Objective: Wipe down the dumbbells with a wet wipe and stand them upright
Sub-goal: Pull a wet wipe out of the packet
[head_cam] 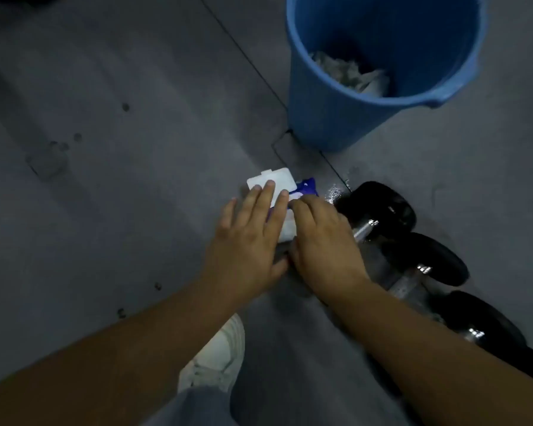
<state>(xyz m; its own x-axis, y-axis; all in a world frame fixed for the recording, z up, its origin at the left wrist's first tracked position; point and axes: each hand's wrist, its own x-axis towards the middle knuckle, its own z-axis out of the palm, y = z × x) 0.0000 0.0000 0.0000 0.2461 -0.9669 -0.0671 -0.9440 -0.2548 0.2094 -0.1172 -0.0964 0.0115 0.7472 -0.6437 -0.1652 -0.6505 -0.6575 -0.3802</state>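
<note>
One wipe pack (273,179) is pressed by the flat, spread left hand (250,238). The grip of the right hand (320,241) cannot be told. Three dumbbells (382,204) are laid alongside.

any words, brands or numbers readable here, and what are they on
No text can be read in this view.
wet wipe pack: blue print on the wrapper, blurred and mostly covered by the left hand and right hand; unreadable.
dumbbells: a small pale mark on one black end, too blurred to read.
blue bucket and white shoe: no lettering visible.
</note>
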